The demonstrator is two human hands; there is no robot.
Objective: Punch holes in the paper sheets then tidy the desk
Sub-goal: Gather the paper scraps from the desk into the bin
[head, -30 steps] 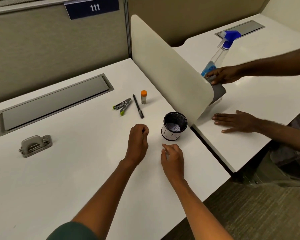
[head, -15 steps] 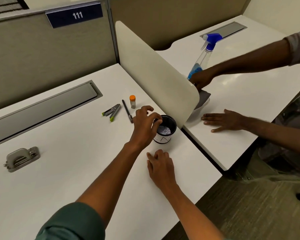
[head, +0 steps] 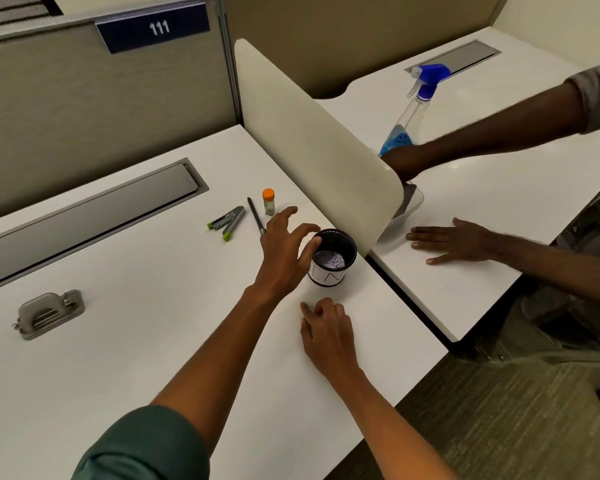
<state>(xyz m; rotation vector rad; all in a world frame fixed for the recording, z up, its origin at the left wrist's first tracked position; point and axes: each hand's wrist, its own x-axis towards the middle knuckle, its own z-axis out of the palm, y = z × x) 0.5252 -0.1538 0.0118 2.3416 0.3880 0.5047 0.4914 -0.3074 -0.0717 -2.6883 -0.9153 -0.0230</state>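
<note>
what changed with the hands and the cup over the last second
The left hand went from the desk near the right hand up to the black cup, pinched over its rim, and now has its fingers spread open beside it. The right hand stayed on the desk in front of the cup. The cup, hole punch, stapler and pen did not move.
</note>
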